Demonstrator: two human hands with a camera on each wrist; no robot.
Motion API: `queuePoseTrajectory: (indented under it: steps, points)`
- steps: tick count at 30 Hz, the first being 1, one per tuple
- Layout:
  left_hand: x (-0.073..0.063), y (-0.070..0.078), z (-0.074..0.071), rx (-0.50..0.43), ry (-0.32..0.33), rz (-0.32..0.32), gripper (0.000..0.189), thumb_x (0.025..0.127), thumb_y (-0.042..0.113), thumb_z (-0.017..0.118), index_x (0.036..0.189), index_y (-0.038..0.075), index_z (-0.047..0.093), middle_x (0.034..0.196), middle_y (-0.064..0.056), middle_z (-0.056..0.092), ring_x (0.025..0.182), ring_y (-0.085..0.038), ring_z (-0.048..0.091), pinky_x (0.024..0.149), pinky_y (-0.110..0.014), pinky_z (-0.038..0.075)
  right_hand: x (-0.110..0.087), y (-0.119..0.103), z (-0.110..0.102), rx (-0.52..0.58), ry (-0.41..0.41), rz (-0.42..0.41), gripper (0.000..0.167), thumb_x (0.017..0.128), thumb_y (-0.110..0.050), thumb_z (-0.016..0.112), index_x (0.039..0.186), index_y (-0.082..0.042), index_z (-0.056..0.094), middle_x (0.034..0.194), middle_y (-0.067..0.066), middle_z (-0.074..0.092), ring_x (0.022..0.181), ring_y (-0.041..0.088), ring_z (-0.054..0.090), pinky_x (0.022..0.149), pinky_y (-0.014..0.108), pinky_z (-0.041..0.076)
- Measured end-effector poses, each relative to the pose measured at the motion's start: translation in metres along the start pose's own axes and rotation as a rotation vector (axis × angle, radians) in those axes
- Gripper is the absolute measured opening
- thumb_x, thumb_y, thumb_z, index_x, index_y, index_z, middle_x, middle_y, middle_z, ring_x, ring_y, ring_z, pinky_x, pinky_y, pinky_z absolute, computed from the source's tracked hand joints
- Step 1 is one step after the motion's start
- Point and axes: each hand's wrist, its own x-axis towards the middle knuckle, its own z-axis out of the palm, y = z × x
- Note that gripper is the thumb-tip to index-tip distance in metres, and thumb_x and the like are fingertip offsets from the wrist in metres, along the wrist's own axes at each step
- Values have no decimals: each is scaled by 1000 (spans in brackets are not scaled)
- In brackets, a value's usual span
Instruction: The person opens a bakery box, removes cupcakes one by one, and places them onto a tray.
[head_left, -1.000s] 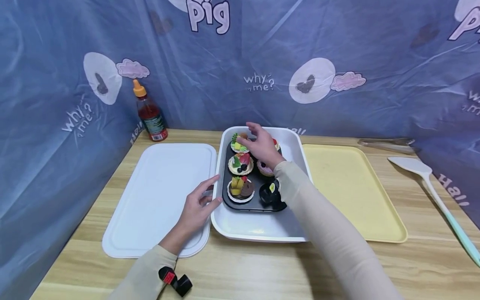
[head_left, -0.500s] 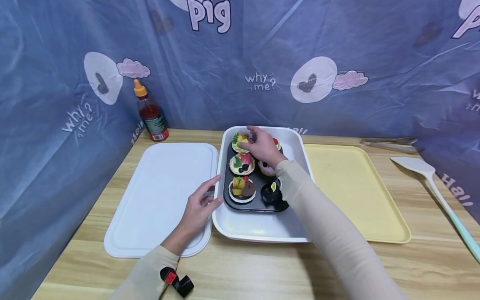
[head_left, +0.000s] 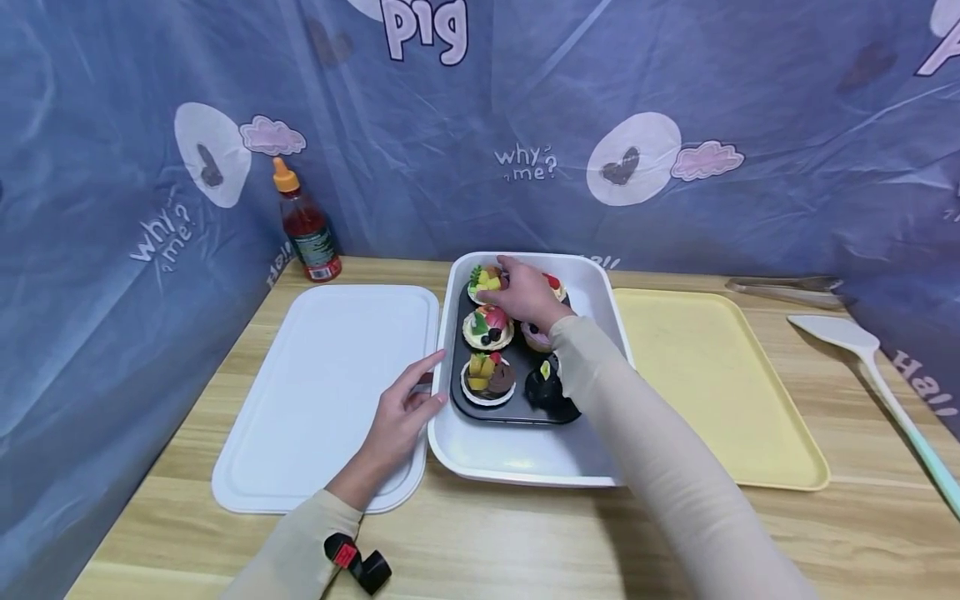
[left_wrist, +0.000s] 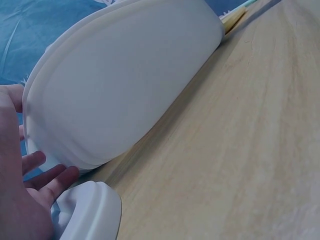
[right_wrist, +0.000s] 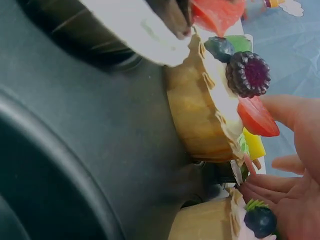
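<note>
In the head view, a black muffin tin (head_left: 525, 408) stands inside a white tub (head_left: 517, 467). My right hand (head_left: 527, 296) reaches to the tin's back left and pinches a fruit tart (head_left: 483, 281) with yellow fruit and green leaves, thumb at its front and forefinger behind. That tart is partly hidden by the fingers. Nearer lie a tart with red and green fruit (head_left: 488, 327) and a chocolate tart (head_left: 487, 380). On the right, a purple-topped tart (head_left: 536, 336) shows beside my wrist. My left hand (head_left: 397, 417) touches the tub's left rim with loosely spread fingers.
A white tray (head_left: 330, 392) lies left of the tub, a yellow tray (head_left: 712, 383) to its right. Farther right are metal tongs (head_left: 787, 288) and a white spatula (head_left: 870, 354). A red sauce bottle (head_left: 309, 229) stands by the blue curtain (head_left: 420, 158).
My right hand has come down onto the back left tart, its thumb drawing toward the tart's front. My left hand stays at the tub's rim. The whole head view has shifted slightly.
</note>
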Motion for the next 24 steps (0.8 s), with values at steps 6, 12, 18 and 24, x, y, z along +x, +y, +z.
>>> queuePoseTrajectory:
  steps: [6, 12, 18, 24]
  points:
    - [0, -1, 0, 1, -1, -4, 56, 94, 0, 61, 148, 7, 49, 144, -19, 51, 112, -17, 55, 90, -15, 51, 3, 1, 2, -65, 1, -21, 56, 90, -36, 74, 134, -6, 57, 112, 12, 66, 100, 26, 57, 95, 40, 50]
    - [0, 1, -1, 8, 2, -5, 57, 93, 0, 62, 148, 7, 50, 143, -19, 52, 110, -20, 56, 89, -15, 52, 3, -1, 3, -78, -4, -1, 62, 91, -36, 73, 141, -5, 55, 124, 13, 66, 111, 27, 58, 104, 41, 48]
    - [0, 0, 0, 4, -4, 3, 57, 93, -1, 61, 148, 6, 49, 144, -20, 51, 110, -23, 58, 89, -16, 53, 1, 0, 5, -76, 46, -13, 54, 91, -32, 74, 136, -6, 60, 111, 12, 67, 102, 27, 57, 98, 41, 48]
    - [0, 1, 0, 7, -3, -2, 57, 93, -1, 61, 148, 7, 49, 146, -18, 51, 111, -22, 56, 89, -16, 52, 1, 1, 9, -39, 101, -21, 46, 89, -27, 76, 128, -6, 64, 95, 9, 64, 92, 25, 56, 88, 38, 48]
